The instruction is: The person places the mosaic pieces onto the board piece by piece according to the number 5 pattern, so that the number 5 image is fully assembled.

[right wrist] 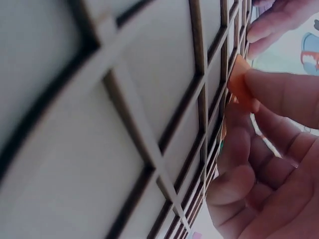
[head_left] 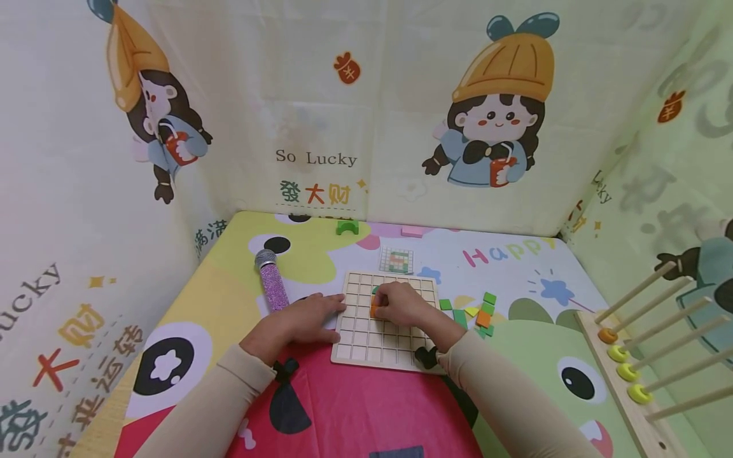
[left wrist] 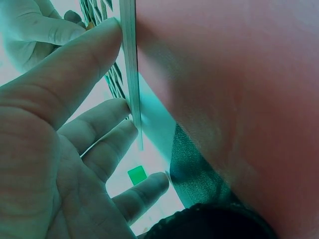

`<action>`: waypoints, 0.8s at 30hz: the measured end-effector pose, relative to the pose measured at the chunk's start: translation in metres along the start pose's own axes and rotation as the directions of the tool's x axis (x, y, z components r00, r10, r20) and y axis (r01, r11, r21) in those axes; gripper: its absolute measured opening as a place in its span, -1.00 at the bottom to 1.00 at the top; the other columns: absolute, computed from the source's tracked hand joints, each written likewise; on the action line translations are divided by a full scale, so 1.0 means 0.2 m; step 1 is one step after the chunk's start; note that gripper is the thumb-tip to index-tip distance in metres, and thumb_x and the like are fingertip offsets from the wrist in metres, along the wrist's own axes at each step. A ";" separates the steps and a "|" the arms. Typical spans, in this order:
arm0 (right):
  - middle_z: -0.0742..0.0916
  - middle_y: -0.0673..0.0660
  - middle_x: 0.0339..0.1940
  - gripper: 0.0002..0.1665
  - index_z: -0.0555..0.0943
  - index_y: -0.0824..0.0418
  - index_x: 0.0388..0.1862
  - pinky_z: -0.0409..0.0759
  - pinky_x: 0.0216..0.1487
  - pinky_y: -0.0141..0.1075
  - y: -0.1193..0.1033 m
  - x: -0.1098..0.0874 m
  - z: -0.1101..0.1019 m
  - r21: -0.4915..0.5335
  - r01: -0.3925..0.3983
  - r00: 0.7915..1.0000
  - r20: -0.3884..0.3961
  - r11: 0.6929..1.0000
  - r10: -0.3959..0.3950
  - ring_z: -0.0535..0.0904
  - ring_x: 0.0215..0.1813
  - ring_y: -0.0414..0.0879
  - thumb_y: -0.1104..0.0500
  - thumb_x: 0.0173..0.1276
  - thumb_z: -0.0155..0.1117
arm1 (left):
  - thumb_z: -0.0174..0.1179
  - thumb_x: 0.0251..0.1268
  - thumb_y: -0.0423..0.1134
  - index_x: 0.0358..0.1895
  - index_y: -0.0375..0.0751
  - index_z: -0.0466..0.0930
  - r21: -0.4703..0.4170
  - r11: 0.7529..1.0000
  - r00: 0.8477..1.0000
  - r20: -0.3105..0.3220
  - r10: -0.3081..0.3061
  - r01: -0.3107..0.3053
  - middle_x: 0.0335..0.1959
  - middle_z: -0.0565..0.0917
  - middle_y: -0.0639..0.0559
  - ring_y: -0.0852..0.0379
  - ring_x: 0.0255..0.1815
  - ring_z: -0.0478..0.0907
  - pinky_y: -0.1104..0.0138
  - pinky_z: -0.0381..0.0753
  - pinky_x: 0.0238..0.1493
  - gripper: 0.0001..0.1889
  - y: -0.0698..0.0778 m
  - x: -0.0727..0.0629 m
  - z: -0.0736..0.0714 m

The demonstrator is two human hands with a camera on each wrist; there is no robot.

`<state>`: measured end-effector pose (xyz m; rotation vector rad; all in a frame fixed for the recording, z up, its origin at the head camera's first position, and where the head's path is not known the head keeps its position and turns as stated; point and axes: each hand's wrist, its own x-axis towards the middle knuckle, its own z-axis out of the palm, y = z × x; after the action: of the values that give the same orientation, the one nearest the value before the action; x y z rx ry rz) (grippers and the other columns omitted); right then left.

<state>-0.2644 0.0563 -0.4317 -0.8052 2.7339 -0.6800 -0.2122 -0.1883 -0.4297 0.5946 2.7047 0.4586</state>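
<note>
Tile laying on the grid board (head_left: 357, 348) looks barely begun: most visible squares are bare.

At the board's nine o'clock edge, the left grip (head_left: 309, 316) is released, fingers extended against the rim. Angled in from four o'clock, the right grip (head_left: 403, 304) pinches an orange tile (right wrist: 239, 82) near the board's middle, seating unclear; a green piece (head_left: 375, 290) shows just beyond. Loose tiles (head_left: 483, 318) at three o'clock on the table (head_left: 395, 407) seem left to place; a patterned card (head_left: 396, 261) lies at twelve.

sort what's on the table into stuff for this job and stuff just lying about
Job, probably:
- gridded board
- orange tile in the right fingers
- loose tiles beside it
- pattern card

Lying about, probably:
- microphone
- green arch block
- pink block
- peg rack
</note>
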 end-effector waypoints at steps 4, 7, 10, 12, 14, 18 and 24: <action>0.72 -0.08 -0.40 -0.92 0.69 0.08 -0.31 0.57 -0.24 -0.27 -0.01 0.00 0.01 -0.050 -0.020 1.000 -0.008 0.999 0.019 0.55 -0.35 -0.19 0.18 0.37 0.45 | 0.43 0.29 -0.03 0.52 -0.06 0.43 -0.006 1.000 1.000 -0.002 0.003 -0.003 0.64 0.30 0.01 -0.30 0.61 0.22 -0.07 0.34 0.55 -0.26 0.00 0.01 0.00; 0.76 -0.07 -0.36 -0.95 0.72 0.07 -0.28 0.62 -0.19 -0.24 -0.01 -0.01 0.01 -0.072 -0.034 0.999 -0.011 0.997 0.033 0.60 -0.31 -0.19 0.15 0.38 0.46 | 0.43 0.28 -0.03 0.52 -0.06 0.43 -0.007 1.000 1.000 -0.001 0.007 -0.007 0.63 0.30 0.01 -0.30 0.60 0.23 -0.06 0.35 0.55 -0.26 0.00 0.01 0.01; 0.80 -0.04 -0.27 -0.95 0.75 0.08 -0.21 0.67 -0.09 -0.18 -0.02 -0.02 0.00 -0.071 -0.040 0.999 -0.014 0.997 0.039 0.68 -0.20 -0.13 0.15 0.38 0.45 | 0.44 0.27 -0.02 0.52 -0.05 0.44 -0.007 1.000 1.000 0.003 0.003 -0.003 0.63 0.30 0.01 -0.29 0.60 0.23 -0.07 0.35 0.54 -0.26 0.01 0.02 0.01; 0.81 -0.03 -0.21 -0.91 0.76 0.08 -0.16 0.68 -0.02 -0.16 -0.01 -0.04 0.00 -0.056 -0.047 0.999 -0.011 0.997 0.046 0.70 -0.12 -0.11 0.15 0.39 0.44 | 0.44 0.27 -0.01 0.52 -0.04 0.44 -0.003 1.000 1.000 0.005 -0.002 0.002 0.63 0.30 0.02 -0.28 0.61 0.23 -0.06 0.36 0.54 -0.25 0.01 0.02 0.01; 0.80 -0.04 -0.19 -0.88 0.76 0.08 -0.13 0.68 0.00 -0.17 0.00 -0.05 -0.01 -0.029 -0.048 0.999 -0.006 0.998 0.048 0.70 -0.09 -0.11 0.13 0.39 0.44 | 0.44 0.26 0.00 0.52 -0.03 0.44 -0.003 1.000 1.000 0.006 -0.006 0.006 0.63 0.30 0.02 -0.27 0.61 0.22 -0.07 0.36 0.54 -0.25 0.01 0.02 0.01; 0.75 -0.05 -0.28 -0.83 0.75 0.10 -0.11 0.63 -0.13 -0.23 0.03 -0.08 -0.05 0.048 -0.045 0.999 0.006 0.998 0.045 0.63 -0.23 -0.15 0.10 0.38 0.45 | 0.44 0.26 0.01 0.52 -0.03 0.43 -0.001 1.000 1.000 0.007 -0.002 0.002 0.64 0.30 0.02 -0.27 0.61 0.22 -0.07 0.37 0.54 -0.24 0.00 0.03 0.02; 0.74 -0.04 -0.29 -0.73 0.72 0.15 -0.01 0.61 -0.16 -0.24 0.10 -0.13 -0.10 0.086 -0.033 0.999 -0.007 0.996 0.034 0.59 -0.28 -0.19 0.07 0.39 0.43 | 0.46 0.26 -0.03 0.51 -0.06 0.44 -0.007 1.000 1.000 0.001 -0.004 0.004 0.63 0.31 -0.02 -0.27 0.60 0.24 -0.06 0.37 0.53 -0.25 0.00 0.01 0.01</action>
<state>-0.2583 0.0926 -0.4221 -0.7368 2.6987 -0.7897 -0.2127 -0.1861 -0.4327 0.5877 2.7020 0.4667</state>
